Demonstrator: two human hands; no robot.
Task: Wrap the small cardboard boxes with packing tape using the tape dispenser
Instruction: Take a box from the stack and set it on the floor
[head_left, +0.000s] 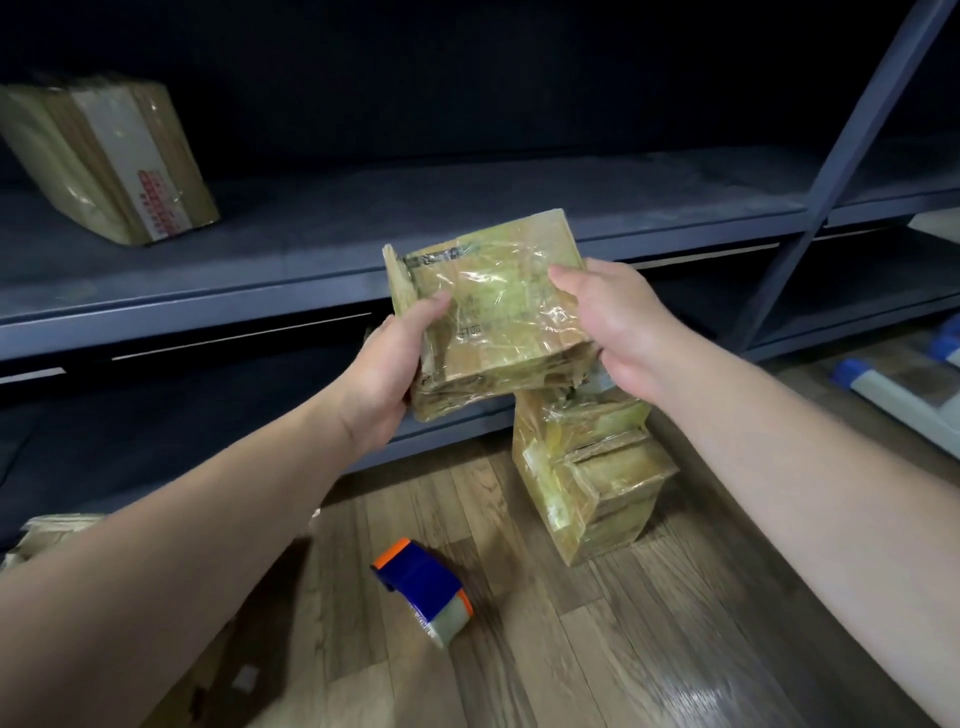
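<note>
Both hands grip taped box (493, 306): left hand (387, 374) on its left edge, right hand (618, 322) on its right. Dispenser (423, 590) on floor below left hand.

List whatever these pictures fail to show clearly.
Head view: print on the held box is unreadable, blurred under wrinkled tape.
Head view: its underside faces away; left hand and right hand cover its edges.
Head view: top of the floor stack is hidden behind the held box.
Head view: cardboard at lower left is cut by left forearm and frame edge.
</note>
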